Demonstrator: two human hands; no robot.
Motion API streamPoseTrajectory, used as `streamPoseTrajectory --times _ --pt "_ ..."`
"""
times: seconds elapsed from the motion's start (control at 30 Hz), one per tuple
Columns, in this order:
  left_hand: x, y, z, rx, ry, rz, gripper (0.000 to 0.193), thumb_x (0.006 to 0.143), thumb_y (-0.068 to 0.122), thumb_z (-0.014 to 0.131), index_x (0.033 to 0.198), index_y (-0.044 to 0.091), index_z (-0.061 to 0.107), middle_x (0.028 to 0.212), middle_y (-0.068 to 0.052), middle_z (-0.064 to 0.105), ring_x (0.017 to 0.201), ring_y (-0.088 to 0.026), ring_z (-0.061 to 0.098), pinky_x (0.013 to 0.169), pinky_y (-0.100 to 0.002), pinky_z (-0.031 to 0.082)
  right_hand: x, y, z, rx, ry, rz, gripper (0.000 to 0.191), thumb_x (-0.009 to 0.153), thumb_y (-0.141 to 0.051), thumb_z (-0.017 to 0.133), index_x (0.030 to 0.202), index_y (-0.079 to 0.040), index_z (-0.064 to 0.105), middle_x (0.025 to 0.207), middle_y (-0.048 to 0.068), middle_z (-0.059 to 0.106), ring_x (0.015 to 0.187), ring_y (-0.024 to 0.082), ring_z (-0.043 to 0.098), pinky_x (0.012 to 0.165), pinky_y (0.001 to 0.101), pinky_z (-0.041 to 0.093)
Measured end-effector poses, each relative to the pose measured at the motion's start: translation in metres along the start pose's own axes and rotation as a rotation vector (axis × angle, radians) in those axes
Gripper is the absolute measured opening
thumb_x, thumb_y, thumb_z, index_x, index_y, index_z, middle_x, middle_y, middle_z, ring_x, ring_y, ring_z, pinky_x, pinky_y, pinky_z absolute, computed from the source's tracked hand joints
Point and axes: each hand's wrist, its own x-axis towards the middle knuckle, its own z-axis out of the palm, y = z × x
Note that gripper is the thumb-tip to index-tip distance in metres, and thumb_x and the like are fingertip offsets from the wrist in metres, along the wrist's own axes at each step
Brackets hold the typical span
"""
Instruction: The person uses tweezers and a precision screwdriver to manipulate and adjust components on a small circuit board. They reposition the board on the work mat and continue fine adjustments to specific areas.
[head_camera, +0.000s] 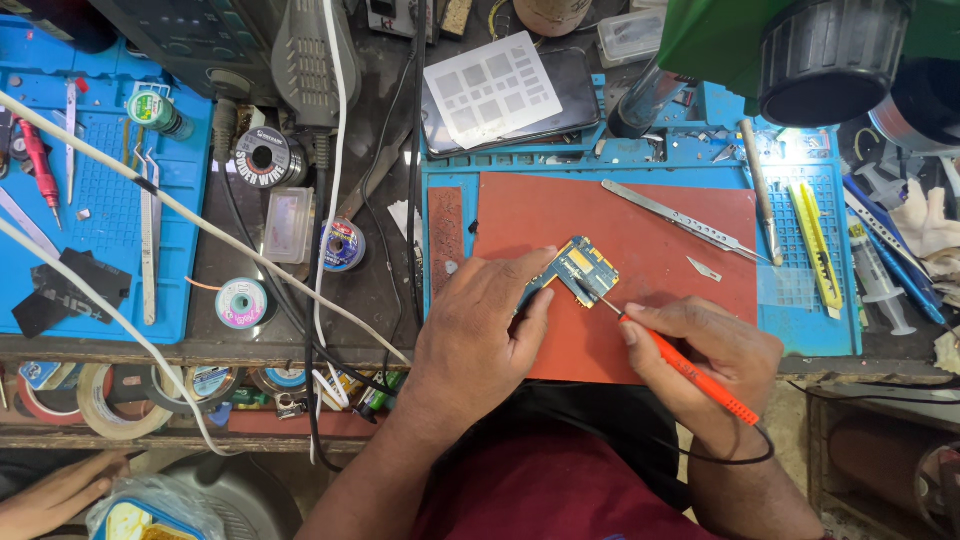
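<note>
Left hand (480, 325): closed on the near-left edge of a small blue circuit board (580, 270), fingertips pinning it flat against the red-brown work mat (650, 215).
Right hand (705, 355): gripped an orange-handled soldering iron (690, 375) like a pen, its thin tip touching the board's lower right corner; a black cord looped off the handle's rear end.
Circuit board: lay tilted near the middle of the mat, gold and silver shields facing up, partly covered by the left thumb.
Mat: sat on a blue silicone pad (800, 300) on the bench, with metal tweezers (680, 220) and a loose scalpel blade (703, 268) lying well apart from the board.
Nearby: a yellow utility knife (817, 245) to the right, a perforated stencil sheet (490, 88) on a dark phone above the pad, solder-wick spools (240, 302) to the left.
Doing it well, as I judged: the pinning fingers should have stayed clear of the hot tip, the iron's wrist braced on the bench edge, and contact kept brief on one joint only.
Another person's hand (55, 495): showed at the lower left, apart from the work.
</note>
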Motion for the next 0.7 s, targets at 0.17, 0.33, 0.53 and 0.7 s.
streamPoseTrajectory --times 0.17,0.33,0.53,0.7 --pt "-0.0003 -0.0003 0.0002 0.002 0.011 0.010 0.036 0.092 0.008 0.074 0.126 0.007 0.063 0.106 -0.009 0.072 0.099 -0.028 0.067 0.087 -0.042 0.054 -0.0003 0.0004 -0.0009 0.031 -0.007 0.011 0.016 0.083 -0.003 0.080 0.099 0.001 0.077 0.075 0.007 0.071 0.061 0.008 0.060 0.057 0.0213 0.044" --pt "-0.0009 -0.0001 0.0002 0.000 0.017 0.017 0.036 0.092 0.008 0.074 0.126 0.007 0.063 0.106 -0.009 0.072 0.098 -0.028 0.068 0.087 -0.042 0.055 -0.0019 -0.0005 -0.0011 0.064 -0.007 0.025 0.017 0.085 -0.002 0.078 0.101 0.002 0.077 0.078 0.007 0.071 0.064 0.008 0.062 0.060 0.0213 0.046" --pt "-0.0014 0.0002 0.0001 0.009 0.023 0.021 0.037 0.091 0.008 0.075 0.126 0.006 0.063 0.105 -0.010 0.072 0.098 -0.029 0.067 0.086 -0.042 0.055 -0.0007 -0.0004 -0.0025 0.059 -0.022 0.019 0.017 0.084 -0.002 0.078 0.100 0.002 0.077 0.078 0.007 0.072 0.064 0.008 0.062 0.059 0.0211 0.046" --pt "-0.0029 0.0007 0.0008 0.024 0.046 0.016 0.036 0.092 0.008 0.074 0.126 0.006 0.063 0.104 -0.010 0.072 0.097 -0.028 0.067 0.085 -0.041 0.055 -0.0015 -0.0014 -0.0061 0.128 0.001 0.091 0.018 0.085 0.000 0.078 0.103 0.002 0.077 0.078 0.006 0.070 0.066 0.008 0.060 0.061 0.0210 0.043"
